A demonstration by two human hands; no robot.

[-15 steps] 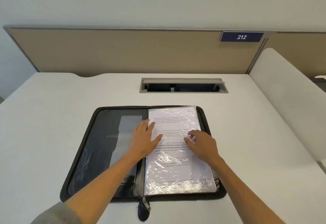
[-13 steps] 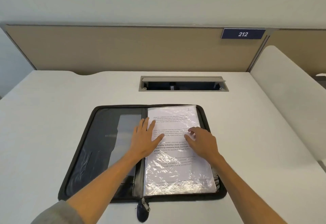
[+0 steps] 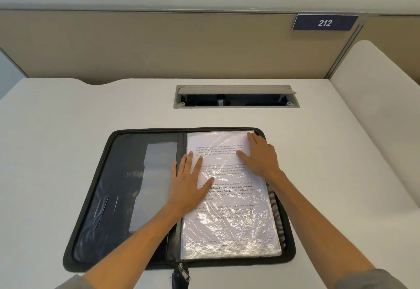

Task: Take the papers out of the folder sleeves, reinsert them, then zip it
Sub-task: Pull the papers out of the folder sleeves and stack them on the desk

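A: Folder status?
B: Black zip folder (image 3: 118, 197) lies open flat on the white desk (image 3: 56, 129), near the front edge, roughly centred. Zipper pull (image 3: 181, 274) hangs over its front edge at the spine.
A: Papers?
B: Printed papers (image 3: 229, 188) sit in the crinkled clear sleeves (image 3: 229, 236) on the folder's right half. Left half shows dark pockets.
A: Hands?
B: Left hand (image 3: 188, 184) lies flat, fingers straight, across the spine and the sleeves' left edge. Right hand (image 3: 261, 156) lies flat at the sleeves' far right corner, fingers extended. Neither grips anything.
A: Anything else?
B: Open cable tray (image 3: 236, 96) toward the desk's back edge; "212" plate (image 3: 325, 22) on the partition.
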